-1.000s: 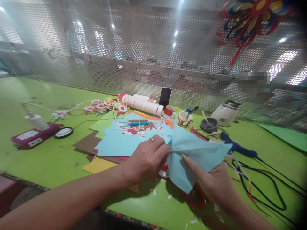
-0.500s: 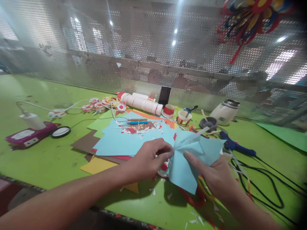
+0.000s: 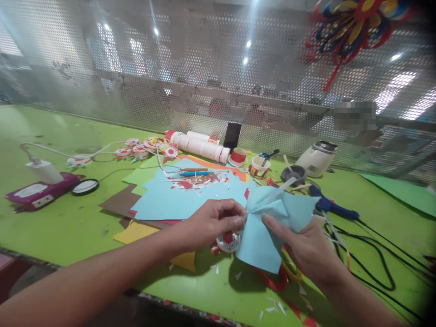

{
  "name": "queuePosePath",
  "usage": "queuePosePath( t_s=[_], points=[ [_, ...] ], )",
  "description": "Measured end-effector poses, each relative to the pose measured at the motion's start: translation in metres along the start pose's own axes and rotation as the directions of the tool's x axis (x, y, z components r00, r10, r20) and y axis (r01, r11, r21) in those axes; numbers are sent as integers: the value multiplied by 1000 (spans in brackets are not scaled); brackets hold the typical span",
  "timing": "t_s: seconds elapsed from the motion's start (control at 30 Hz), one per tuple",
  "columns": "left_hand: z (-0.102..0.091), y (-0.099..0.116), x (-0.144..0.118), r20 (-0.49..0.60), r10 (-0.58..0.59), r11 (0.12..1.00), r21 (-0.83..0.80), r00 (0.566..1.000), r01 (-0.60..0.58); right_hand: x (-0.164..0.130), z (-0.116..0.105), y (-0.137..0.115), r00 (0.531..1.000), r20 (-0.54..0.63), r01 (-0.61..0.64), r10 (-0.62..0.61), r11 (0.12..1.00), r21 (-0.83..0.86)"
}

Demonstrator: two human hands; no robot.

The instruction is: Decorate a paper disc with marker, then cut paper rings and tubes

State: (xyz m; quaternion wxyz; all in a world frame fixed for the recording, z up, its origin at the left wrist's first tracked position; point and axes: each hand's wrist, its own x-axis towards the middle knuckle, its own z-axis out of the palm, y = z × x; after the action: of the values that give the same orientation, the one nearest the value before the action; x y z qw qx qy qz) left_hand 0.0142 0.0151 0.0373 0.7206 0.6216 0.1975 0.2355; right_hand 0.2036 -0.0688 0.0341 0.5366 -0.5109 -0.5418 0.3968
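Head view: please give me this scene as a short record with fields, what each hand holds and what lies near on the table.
left hand: left hand pinches the edge of the light blue paper sheet
right hand: right hand supports the same sheet from below, thumb on top
paper state: lifted off the green table, creased
under the hands: small red and white paper disc
behind: stack of coloured paper, blue pen
right side: blue glue gun, black cable
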Motion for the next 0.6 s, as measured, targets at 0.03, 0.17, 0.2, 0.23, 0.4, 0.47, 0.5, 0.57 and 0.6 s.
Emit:
queuePosePath(
  t_s=[0.03, 0.17, 0.2, 0.23, 0.4, 0.47, 0.5, 0.57, 0.6],
  points=[
    [0, 0, 0, 11, -6, 999, -36, 1000, 6, 0, -1, -1, 999, -8, 34, -34, 999, -24],
    [-1, -1, 0, 61, 23, 992, -126, 998, -15, 0, -3, -6, 983, -35, 169, -179, 965, -199],
    [-1, -1, 0, 75, 30, 991, -134, 997, -20, 0, -3, -7, 980, -30, 186, -199, 954, -234],
    [-2, -1, 0, 87, 35, 991, -135, 996, -23, 0, -4, -8, 977, -20, 201, -213, 944, -260],
    [-5, 0, -2, 162, 34, 994, -107, 986, -17, 1, -10, -9, 968, 50, 248, -246, 907, -340],
    [-6, 0, -3, 197, 38, 995, -95, 980, -19, 0, -12, -9, 969, 68, 245, -236, 899, -362],
    [-7, 0, -3, 209, 37, 995, -95, 977, -17, 0, -13, -10, 970, 76, 242, -230, 895, -374],
    [-9, -1, -1, 217, 25, 992, -124, 976, 2, -1, -15, -12, 972, 74, 234, -223, 893, -384],
    [-11, -2, 0, 212, 12, 988, -152, 977, 21, -1, -16, -12, 973, 76, 231, -218, 898, -374]
  ],
)
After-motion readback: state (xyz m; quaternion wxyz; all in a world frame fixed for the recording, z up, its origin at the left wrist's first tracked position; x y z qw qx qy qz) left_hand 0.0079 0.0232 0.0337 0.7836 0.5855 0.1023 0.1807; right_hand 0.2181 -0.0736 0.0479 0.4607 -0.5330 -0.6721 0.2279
